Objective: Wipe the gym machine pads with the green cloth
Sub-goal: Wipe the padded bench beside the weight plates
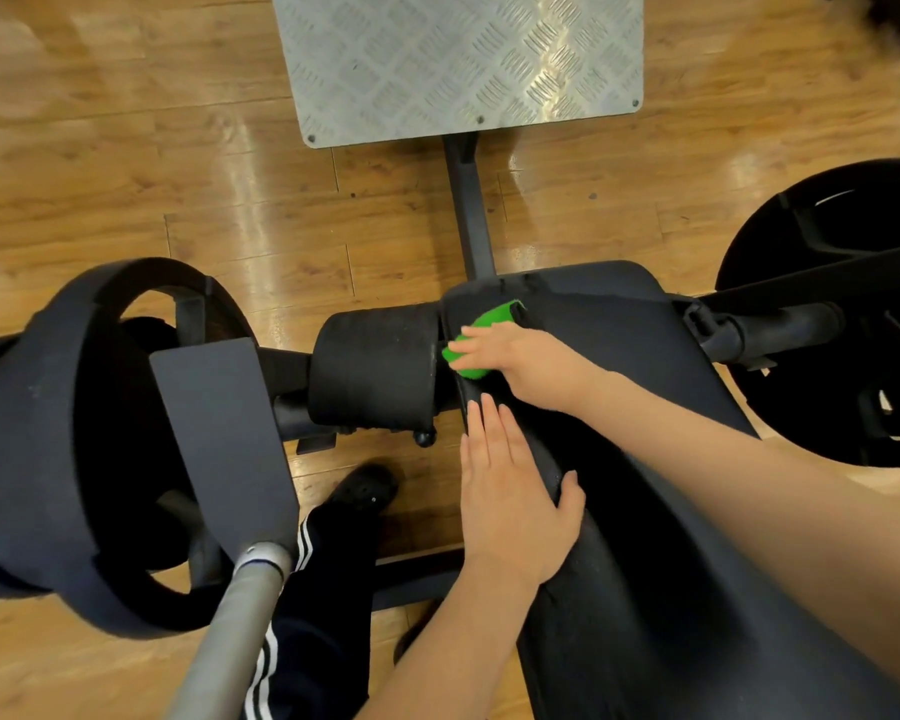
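Note:
A long black pad [645,356] of the gym machine runs from the centre to the lower right. My right hand [520,358] presses the green cloth [484,335] flat against the pad's far left edge, fingers straight over it. My left hand [510,491] rests open on the pad's left side, fingers straight and thumb hooked over the top. A black roller pad [375,371] sits just left of the cloth.
Black weight plates [48,449] with a grey bar [230,626] fill the left; another plate [842,314] is at the right. A metal tread plate [458,59] lies on the wooden floor ahead. My leg and shoe [359,491] stand below the roller.

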The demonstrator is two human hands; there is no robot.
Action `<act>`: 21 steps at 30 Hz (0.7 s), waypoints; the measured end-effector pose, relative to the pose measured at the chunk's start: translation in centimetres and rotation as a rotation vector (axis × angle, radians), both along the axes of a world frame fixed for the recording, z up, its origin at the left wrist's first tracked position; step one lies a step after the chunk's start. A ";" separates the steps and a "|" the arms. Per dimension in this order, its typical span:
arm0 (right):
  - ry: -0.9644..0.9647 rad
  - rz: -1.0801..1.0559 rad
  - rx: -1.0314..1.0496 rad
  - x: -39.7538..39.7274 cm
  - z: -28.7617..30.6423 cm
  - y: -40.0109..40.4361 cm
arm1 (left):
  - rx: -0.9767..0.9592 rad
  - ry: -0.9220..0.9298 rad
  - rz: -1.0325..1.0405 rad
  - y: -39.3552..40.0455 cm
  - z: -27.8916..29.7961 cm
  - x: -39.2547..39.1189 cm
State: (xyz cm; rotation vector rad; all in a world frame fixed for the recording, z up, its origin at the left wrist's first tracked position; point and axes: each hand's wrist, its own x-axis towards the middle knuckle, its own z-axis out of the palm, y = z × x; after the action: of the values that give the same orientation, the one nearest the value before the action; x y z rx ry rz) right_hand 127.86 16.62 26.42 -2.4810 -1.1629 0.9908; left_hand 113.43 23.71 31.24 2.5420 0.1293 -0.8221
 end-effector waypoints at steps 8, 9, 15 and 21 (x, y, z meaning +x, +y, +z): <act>0.033 0.109 -0.326 2.8 0.9 2.6 | 0.018 0.006 -0.022 0.0 -0.2 0.0; 0.051 0.090 -0.389 4.1 0.4 3.6 | 0.015 0.012 -0.022 0.0 -0.2 0.0; -0.171 -0.376 -0.139 2.3 -1.5 3.2 | 0.003 -0.010 -0.009 0.0 -0.2 -0.2; -0.230 -0.445 -0.243 1.6 -0.8 -0.8 | -0.005 -0.031 -0.014 -0.1 0.0 -0.1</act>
State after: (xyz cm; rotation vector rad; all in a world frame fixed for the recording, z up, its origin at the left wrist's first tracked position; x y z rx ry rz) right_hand 129.48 15.77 25.57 -2.9237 -0.5151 0.7710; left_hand 113.35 23.65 31.21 2.5523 0.0991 -0.7867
